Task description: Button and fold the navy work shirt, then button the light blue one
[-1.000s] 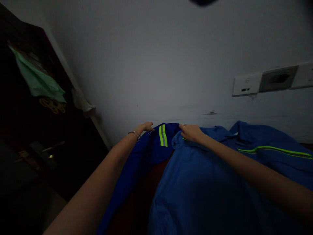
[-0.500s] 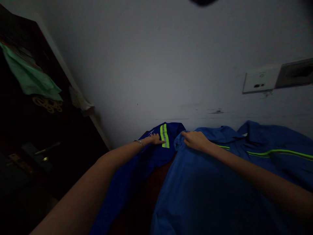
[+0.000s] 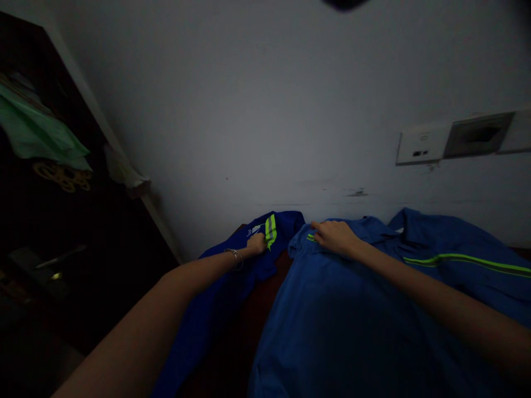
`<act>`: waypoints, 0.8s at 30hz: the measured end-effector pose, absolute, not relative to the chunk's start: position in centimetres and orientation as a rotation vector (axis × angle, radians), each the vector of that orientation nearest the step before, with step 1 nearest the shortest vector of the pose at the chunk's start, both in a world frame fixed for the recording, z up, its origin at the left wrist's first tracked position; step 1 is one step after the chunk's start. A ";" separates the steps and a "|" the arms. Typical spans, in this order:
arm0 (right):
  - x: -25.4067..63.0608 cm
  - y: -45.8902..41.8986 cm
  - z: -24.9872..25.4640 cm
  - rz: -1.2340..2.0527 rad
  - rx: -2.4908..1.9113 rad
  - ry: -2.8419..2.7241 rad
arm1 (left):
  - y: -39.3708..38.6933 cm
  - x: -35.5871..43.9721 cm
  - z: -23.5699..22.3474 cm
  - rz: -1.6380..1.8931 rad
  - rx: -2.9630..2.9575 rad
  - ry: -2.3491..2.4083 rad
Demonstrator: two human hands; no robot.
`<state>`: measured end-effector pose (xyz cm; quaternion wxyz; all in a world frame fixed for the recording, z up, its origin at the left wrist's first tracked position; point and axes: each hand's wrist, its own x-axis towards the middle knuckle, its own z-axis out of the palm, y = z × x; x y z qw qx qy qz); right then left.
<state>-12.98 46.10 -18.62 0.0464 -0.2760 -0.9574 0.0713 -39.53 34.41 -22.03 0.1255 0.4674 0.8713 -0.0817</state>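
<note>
Two blue work garments lie on a dark reddish surface against the wall. My left hand (image 3: 257,243) is closed on the darker blue garment (image 3: 232,298), right beside its yellow-and-silver reflective band (image 3: 270,231); white lettering shows just above the hand. My right hand (image 3: 335,236) pinches the upper left part of the lighter blue work jacket (image 3: 323,309), near a short piece of its yellow-green stripe. The jacket's collar and a longer stripe (image 3: 464,260) spread off to the right. My fingertips on both hands are partly hidden by cloth and knuckles.
Behind the garments rises a pale wall (image 3: 249,110) with a socket plate (image 3: 422,145) and a dark-framed outlet (image 3: 477,134) at right. On the left is a dark door (image 3: 103,243) with a metal handle (image 3: 60,257) and a hanging green cloth (image 3: 41,127).
My left fingers, stretched over the reflective band before, have curled into the cloth and bunched it. My right hand keeps its grip. The view has shifted slightly right.
</note>
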 end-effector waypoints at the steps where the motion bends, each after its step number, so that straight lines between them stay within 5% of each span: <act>1: -12.9 46.2 -18.4 0.224 -0.848 -2.919 | 34.4 -39.6 -21.6 -0.191 1.354 2.555; 10: -12.8 49.6 -16.7 0.444 -1.019 -2.777 | 34.1 -41.7 -14.6 0.110 1.313 2.559; 24: -14.5 52.1 -9.7 0.723 -0.912 -2.557 | 34.7 -43.7 8.5 0.670 1.297 2.501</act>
